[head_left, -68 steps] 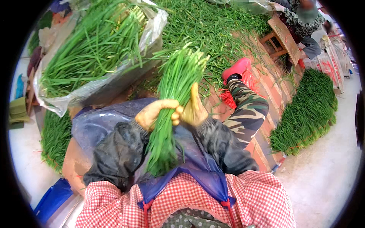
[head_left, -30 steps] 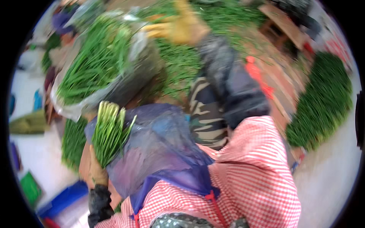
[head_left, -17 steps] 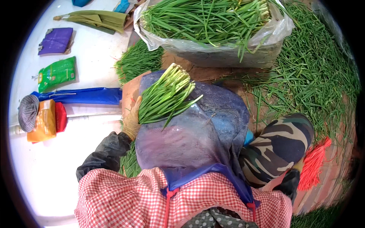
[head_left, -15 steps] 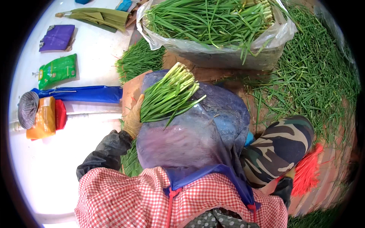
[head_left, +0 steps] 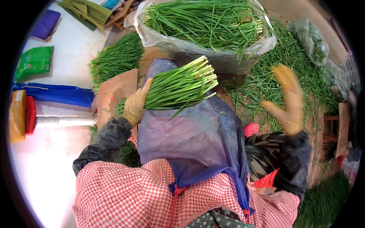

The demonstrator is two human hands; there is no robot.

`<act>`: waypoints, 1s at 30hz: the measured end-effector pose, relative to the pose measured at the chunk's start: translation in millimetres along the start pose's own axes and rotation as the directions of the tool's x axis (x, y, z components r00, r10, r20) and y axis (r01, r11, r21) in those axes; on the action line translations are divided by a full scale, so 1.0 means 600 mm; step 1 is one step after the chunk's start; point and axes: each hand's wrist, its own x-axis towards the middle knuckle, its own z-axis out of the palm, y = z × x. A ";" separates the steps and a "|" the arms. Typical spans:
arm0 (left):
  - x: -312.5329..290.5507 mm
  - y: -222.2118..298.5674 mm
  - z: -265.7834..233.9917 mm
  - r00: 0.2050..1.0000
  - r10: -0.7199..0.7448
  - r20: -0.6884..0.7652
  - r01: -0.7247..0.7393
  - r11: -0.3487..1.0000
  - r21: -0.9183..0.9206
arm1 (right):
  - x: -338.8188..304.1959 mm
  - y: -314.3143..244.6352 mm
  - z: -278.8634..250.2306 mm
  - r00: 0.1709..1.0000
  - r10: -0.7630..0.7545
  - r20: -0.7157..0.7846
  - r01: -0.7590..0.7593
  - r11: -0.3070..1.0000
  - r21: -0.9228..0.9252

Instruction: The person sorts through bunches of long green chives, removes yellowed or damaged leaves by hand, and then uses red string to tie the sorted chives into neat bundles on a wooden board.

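My left hand (head_left: 135,104), in a tan glove, is closed round the leafy part of a bunch of garlic chives (head_left: 180,85). The thumb shows at the near side; the other fingers are hidden by the leaves. The bunch's pale cut ends point up and right, and it rests over the blue plastic apron (head_left: 182,133) on my lap. Off to the right, my right hand (head_left: 289,100), gloved too, is raised above loose leaves with thumb and fingers spread. It looks slightly blurred, and I see nothing in it.
Ahead stands a plastic-lined container (head_left: 213,59) heaped with chives. Tied chive bunches (head_left: 118,59) lie at the left beside a brown board (head_left: 116,95). Loose leaves (head_left: 258,85) cover the right floor. Red ties (head_left: 266,180) lie by my camouflage-clad leg (head_left: 264,152).
My right hand has come up from beside the red ties at the lower right, away from my leg. The held bunch has tipped rightward. The whole view has shifted to the right.
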 end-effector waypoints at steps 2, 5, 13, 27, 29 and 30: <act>-0.001 -0.022 0.017 0.999 -0.022 0.036 0.020 0.997 0.069 | 0.055 -0.078 0.092 0.990 -0.135 0.047 0.131 0.988 0.081; -0.010 -0.036 0.021 1.000 0.002 0.022 -0.005 0.994 0.113 | 0.102 -0.156 0.224 0.999 -0.040 -0.005 0.040 0.981 0.190; -0.050 -0.040 0.034 0.950 -0.046 -0.309 -0.012 0.983 -0.185 | 0.089 -0.170 0.368 0.959 0.009 -0.283 0.009 0.998 0.060; -0.156 -0.026 0.025 0.936 -0.160 -0.315 0.263 0.910 0.322 | 0.105 -0.159 0.210 0.990 0.045 -0.131 -0.017 0.978 0.208; -0.148 -0.023 0.017 0.918 -0.067 -0.390 0.167 0.959 0.227 | 0.100 -0.209 0.234 0.999 0.047 -0.001 -0.046 0.971 0.234; -0.141 -0.020 0.017 0.902 -0.019 -0.430 0.103 0.980 0.172 | 0.093 -0.203 0.247 0.999 0.021 -0.027 -0.015 0.975 0.221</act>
